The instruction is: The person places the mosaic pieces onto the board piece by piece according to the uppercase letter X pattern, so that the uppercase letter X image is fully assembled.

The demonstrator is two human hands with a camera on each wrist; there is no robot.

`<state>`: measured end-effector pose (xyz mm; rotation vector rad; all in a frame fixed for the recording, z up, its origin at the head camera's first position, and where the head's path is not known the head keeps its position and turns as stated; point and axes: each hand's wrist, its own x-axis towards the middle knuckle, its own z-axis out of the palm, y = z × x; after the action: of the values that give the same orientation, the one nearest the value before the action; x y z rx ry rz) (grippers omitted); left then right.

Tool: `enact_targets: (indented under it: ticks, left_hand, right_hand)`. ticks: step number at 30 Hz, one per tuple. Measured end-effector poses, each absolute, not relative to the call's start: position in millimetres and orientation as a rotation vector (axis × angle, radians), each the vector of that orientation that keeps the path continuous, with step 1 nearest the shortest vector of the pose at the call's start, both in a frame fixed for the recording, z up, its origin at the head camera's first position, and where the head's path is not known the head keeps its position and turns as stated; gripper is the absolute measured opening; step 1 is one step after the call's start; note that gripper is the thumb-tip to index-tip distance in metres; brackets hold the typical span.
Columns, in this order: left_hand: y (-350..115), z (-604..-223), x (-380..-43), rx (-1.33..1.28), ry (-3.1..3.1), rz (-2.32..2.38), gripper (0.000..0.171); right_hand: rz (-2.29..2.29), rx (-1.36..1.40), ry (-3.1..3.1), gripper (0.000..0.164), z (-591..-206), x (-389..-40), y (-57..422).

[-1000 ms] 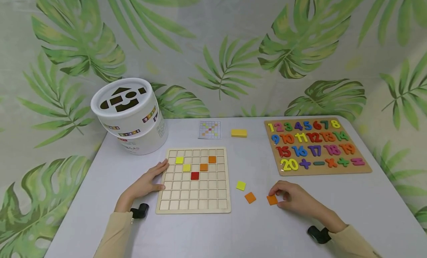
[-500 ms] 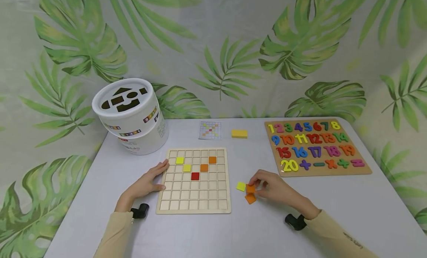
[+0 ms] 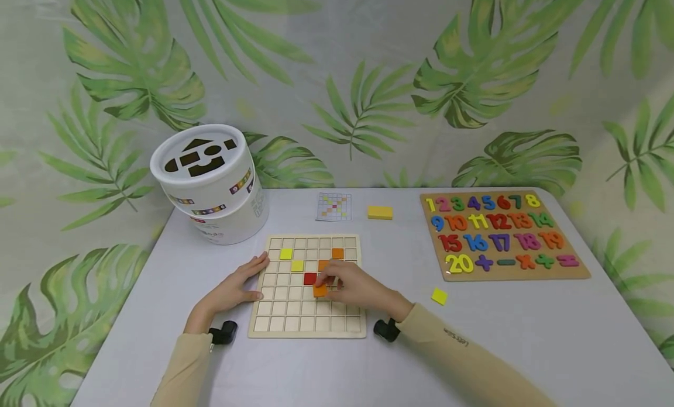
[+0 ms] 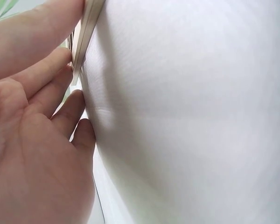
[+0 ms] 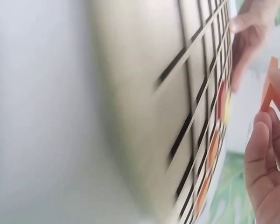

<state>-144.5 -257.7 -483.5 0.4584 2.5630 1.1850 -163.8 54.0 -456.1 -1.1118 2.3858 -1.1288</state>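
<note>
A wooden grid board [image 3: 279,324] lies on the white table with two yellow tiles [image 3: 286,254], a red tile [image 3: 309,278] and two orange tiles [image 3: 337,253] in its squares. My left hand [image 3: 231,290] rests along the board's left edge, fingers fairly straight, thumb on the near side. Over the board, my right hand [image 3: 353,283] pinches an orange tile [image 3: 320,290] between thumb and fingers, just below and right of the red one. The right wrist view shows this pinched tile [image 5: 269,88] held apart from the board surface.
A loose yellow tile [image 3: 439,296] lies right of the board. Behind stand a white bucket [image 3: 226,220] with a shape-cut lid, a printed pattern card [image 3: 334,207] and a yellow block [image 3: 380,212]. A number puzzle board [image 3: 505,272] lies at the right.
My right hand has carried the orange tile leftward from the table to over the board. The loose yellow tile now lies farther right; the loose orange tile is out of sight. My left hand stays put.
</note>
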Motion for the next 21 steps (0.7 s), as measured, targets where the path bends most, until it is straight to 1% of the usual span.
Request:
enact_targets:
  ticks: [4,8,21]
  left_hand:
    - [-258.6,-485.0,-145.5,0.460,2.551,1.192,0.080]
    - [-258.5,-485.5,-147.1,0.461,2.546,1.192,0.080]
    - [-258.6,-483.9,-145.8,0.458,2.540,1.210,0.079]
  right_hand:
    - [-1.050,-1.169,2.373,0.018,-456.3,-166.8,26.9]
    - [-0.989,-1.159,2.371,0.020,-457.6,-167.9,10.1]
    - [-0.825,-1.157,2.491,0.018,-465.8,-164.5,-8.5]
